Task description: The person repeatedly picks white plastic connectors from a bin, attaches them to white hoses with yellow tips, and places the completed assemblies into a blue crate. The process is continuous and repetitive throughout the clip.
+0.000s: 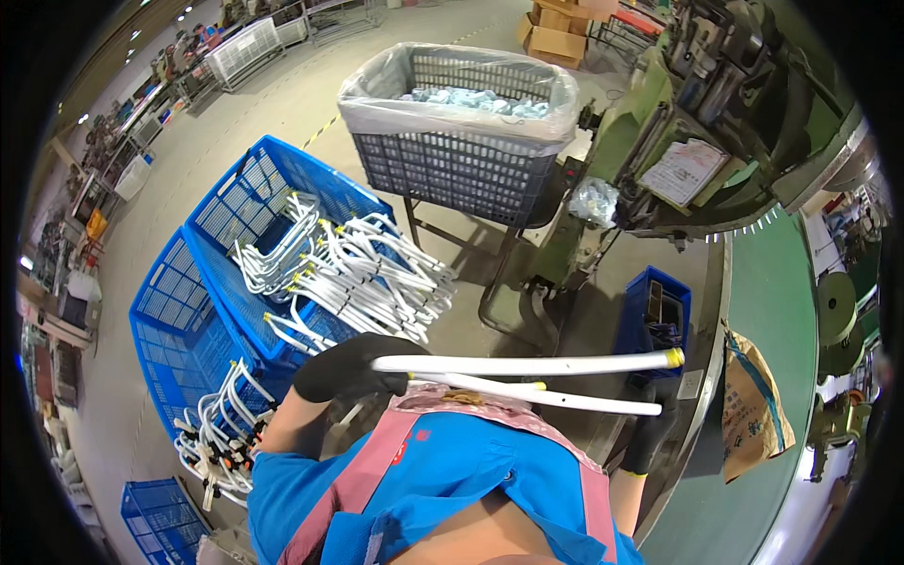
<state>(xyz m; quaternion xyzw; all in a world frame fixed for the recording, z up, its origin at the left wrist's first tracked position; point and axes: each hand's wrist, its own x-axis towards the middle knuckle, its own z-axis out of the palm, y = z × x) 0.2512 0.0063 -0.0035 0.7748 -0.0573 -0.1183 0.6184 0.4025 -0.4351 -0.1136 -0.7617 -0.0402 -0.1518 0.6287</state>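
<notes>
My left hand (pixel 350 368), in a dark glove, is closed around white tubes (pixel 527 365) at their left ends. These tubes stretch to the right across the front of my body, and some carry yellow end pieces. At the right, my gloved right hand (pixel 652 426) is beside the tubes' far ends; its fingers are mostly hidden, so I cannot tell whether it grips them. Ahead on the left, a pile of similar bent white tubes (pixel 363 282) with yellow ends lies in and over the edge of a blue crate (pixel 268 160).
Another blue crate (pixel 155 320) holds white tubes with dark fittings (pixel 221 414). A dark lined basket (pixel 452 169) on a stand contains pale bagged pieces. Green machinery (pixel 612 179), a small blue bin (pixel 629 315) and a green bench (pixel 767 311) with a brown paper sack (pixel 753 410) are at right.
</notes>
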